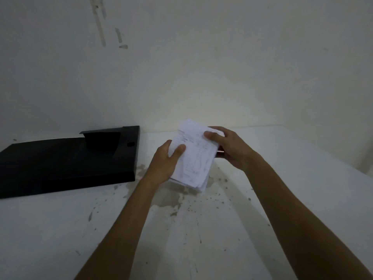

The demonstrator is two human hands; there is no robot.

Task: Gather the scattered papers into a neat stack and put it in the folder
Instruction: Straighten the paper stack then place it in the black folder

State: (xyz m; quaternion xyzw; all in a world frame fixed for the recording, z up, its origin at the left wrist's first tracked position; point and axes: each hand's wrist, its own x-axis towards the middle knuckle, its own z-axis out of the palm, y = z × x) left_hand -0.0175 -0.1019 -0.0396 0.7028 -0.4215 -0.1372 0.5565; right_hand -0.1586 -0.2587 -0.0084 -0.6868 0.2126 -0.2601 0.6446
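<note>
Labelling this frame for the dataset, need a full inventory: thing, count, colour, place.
folder: one, black, flat on the table, left of the hands.
paper stack: one, white with faint print, held over the table centre, edges not yet flush.
table: one, white, stained and speckled, against the wall.
wall: one, off-white, scuffed, behind the table.
left hand: one, gripping the stack's left edge.
right hand: one, gripping the stack's upper right corner.

Head camera looks forward and down (wide-angle) at the nearby table [282, 199].
</note>
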